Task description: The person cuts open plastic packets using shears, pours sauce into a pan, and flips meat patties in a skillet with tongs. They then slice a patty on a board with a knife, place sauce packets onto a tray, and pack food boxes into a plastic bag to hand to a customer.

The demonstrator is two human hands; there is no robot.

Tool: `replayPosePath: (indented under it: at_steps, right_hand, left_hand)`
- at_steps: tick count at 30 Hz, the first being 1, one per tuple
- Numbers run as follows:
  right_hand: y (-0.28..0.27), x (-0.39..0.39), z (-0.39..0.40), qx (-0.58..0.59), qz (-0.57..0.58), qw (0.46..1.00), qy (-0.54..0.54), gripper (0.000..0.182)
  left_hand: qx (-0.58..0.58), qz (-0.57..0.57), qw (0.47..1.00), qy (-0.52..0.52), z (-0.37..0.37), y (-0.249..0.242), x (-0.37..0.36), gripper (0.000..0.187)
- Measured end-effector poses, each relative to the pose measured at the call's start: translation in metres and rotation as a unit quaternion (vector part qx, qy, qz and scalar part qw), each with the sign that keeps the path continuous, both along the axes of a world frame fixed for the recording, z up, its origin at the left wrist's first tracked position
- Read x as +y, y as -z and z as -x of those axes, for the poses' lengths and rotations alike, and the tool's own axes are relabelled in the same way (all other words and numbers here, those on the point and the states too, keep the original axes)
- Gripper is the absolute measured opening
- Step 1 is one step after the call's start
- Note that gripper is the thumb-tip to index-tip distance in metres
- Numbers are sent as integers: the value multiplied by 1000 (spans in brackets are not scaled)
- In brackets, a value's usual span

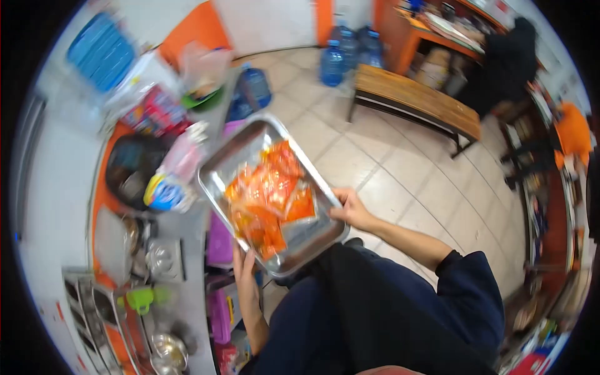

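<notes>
Both of my hands carry a rectangular metal tray [325,232] in front of my body, tilted in the view. Inside it lie several clear plastic packets [265,190] with orange-red contents, piled toward the far and left part. My right hand [351,209] is closed on the tray's right rim, thumb over the edge. At the lower left rim, my left hand [244,265] grips the tray with its fingers partly hidden beneath. What exactly fills the packets I cannot make out.
Left of me runs a grey counter [197,250] with bags, a dark round pot [134,169] and a green cup [140,300]. Beyond the tray stand a wooden bench [415,100] and blue water jugs [333,62]. A person in dark clothes [503,65] is at the far right.
</notes>
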State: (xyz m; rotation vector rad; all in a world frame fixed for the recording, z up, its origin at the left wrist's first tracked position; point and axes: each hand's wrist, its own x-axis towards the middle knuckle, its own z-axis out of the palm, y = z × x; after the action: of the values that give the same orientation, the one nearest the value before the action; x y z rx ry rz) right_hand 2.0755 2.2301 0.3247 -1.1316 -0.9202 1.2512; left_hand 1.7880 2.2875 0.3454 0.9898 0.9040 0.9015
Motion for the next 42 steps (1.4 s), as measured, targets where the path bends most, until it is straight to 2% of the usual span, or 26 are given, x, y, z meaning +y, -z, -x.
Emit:
replayPosePath:
  at_steps: [2,4,7,10,11,12,13,14,16,17,19,20,21,24,25,26,28,29,32,34,35,36,38,39,41,42]
  right_hand:
    - [-19,-38,-68,-4,-28,994,105,37]
    - [-41,-67,-118,-22,-37,984,176,36]
    - [-53,-157,-214,-105,-36,941,320,31]
    - [-46,-242,-309,-217,41,896,386,33]
    - [-60,-218,-259,-341,107,830,429,41]
    - [-52,-259,-302,-442,172,751,460,51]
    - [-48,-277,-313,-551,181,656,483,72]
    - [-53,-297,-326,-552,195,638,500,72]
    - [-68,-328,-353,-710,200,509,445,81]
    - [-64,-342,-371,-729,232,512,391,91]
    - [-58,-384,-411,-720,262,507,394,92]
    - [-54,-403,-436,-715,288,506,387,93]
    - [-54,-439,-468,-724,337,472,375,87]
    - [-51,-525,-539,-679,398,468,402,82]
    - [-46,-551,-555,-704,386,420,424,72]
    - [-39,-578,-573,-698,395,415,429,72]
    - [-37,-630,-605,-681,472,338,446,67]
    - [-43,-666,-621,-628,485,393,466,72]
    - [-80,-732,-640,-589,537,388,461,80]
    - [-72,-778,-668,-571,559,405,444,86]
    - [-63,-807,-689,-580,551,367,474,87]
    - [-58,-828,-709,-586,538,332,507,88]
    - [-56,-857,-747,-569,552,349,500,86]
    - [-42,-867,-766,-569,560,346,492,85]
    - [-16,-883,-800,-583,571,353,457,81]
    - [-5,-882,-825,-609,565,355,428,72]
  left_hand:
    - [-21,-48,994,95,-101,-20,-7,82]
    - [-40,-21,981,188,-158,-1,13,91]
    - [-28,-30,938,345,-294,-7,-12,92]
    - [-64,14,910,410,-431,-16,-70,88]
    - [-78,10,900,430,-397,-12,-38,89]
    - [-79,0,891,447,-456,10,-71,90]
    - [-58,9,890,453,-481,30,-82,90]
    - [-74,11,879,471,-509,29,-106,90]
    - [-72,43,854,513,-557,36,-144,89]
    - [-74,73,839,534,-582,42,-158,89]
    - [-74,110,805,578,-635,47,-200,86]
    - [-47,86,804,587,-663,42,-224,84]
    - [-49,71,782,618,-707,47,-258,84]
    - [-14,84,709,700,-806,45,-330,85]
    - [-28,90,683,724,-828,32,-356,84]
    - [-22,85,669,738,-857,40,-380,84]
    - [-12,100,624,775,-908,23,-438,85]
    - [-8,116,610,783,-944,31,-474,85]
    - [-31,116,553,824,-1013,26,-568,84]
    - [-68,80,531,841,-1054,36,-628,84]
    - [-9,107,512,852,-1073,45,-649,83]
    - [-13,96,525,846,-1088,57,-671,85]
    - [6,81,516,853,-1116,66,-694,86]
    - [-27,61,539,840,-1125,66,-702,87]
    - [18,87,553,828,-1139,69,-702,86]
    - [80,99,560,818,-1151,75,-690,86]
